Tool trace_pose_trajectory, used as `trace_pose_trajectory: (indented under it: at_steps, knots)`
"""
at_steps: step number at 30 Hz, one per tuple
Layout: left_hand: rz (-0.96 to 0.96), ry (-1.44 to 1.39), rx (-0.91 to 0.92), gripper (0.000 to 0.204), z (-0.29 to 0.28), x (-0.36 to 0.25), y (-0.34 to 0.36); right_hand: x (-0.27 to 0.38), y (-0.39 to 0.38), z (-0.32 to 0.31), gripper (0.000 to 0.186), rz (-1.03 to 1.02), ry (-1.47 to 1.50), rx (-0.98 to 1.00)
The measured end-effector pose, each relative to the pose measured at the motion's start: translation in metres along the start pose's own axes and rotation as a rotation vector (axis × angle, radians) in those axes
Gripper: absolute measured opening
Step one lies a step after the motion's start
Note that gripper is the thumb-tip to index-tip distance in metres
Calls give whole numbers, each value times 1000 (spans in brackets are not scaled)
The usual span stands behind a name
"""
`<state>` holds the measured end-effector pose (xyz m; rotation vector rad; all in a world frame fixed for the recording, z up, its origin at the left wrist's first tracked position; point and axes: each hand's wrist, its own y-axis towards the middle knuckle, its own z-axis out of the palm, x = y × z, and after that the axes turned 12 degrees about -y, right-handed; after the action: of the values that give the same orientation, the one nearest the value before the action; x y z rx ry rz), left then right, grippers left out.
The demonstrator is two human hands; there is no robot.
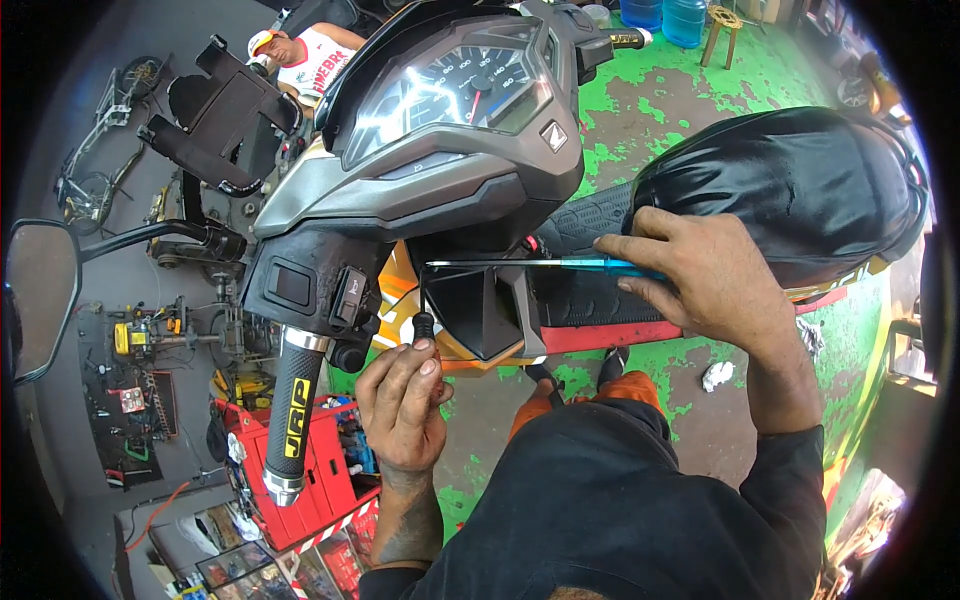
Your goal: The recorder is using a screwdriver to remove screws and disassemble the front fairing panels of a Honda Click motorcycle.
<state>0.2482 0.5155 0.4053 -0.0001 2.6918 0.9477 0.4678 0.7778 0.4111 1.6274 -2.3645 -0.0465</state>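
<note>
My right hand (690, 270) grips a blue-handled screwdriver (595, 264), its long shaft lying horizontally toward the inner front panel of a scooter (480, 305). My left hand (400, 395) is closed on a second screwdriver (423, 325) with a dark handle, held upright with its thin shaft meeting or crossing the blue one's near the dark storage pocket. Whether the tips touch the panel I cannot tell. Above both hands is the scooter's grey handlebar cover with the instrument cluster (450, 105); the left handgrip (298, 400) hangs beside my left hand, below the switch housing (310, 285).
The black seat (780, 175) is at right, above the footboard (580, 310). A mirror (40, 300) sticks out left. Another person (310, 65) is at upper left. A red tool cabinet (310, 470) stands lower left, blue water jugs (683, 22) and a stool (720, 30) at upper right.
</note>
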Motion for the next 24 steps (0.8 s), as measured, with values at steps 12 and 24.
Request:
trace_pose_trajectory:
  at_steps: [12, 24]
  knots:
    - [-13, -17, -22, 39, 0, 1, -2, -19, 34, -23, 24, -57, -155, 68]
    - [-31, -24, -51, 32, -3, 7, -7, -26, 41, -21, 27, -133, -192, -38]
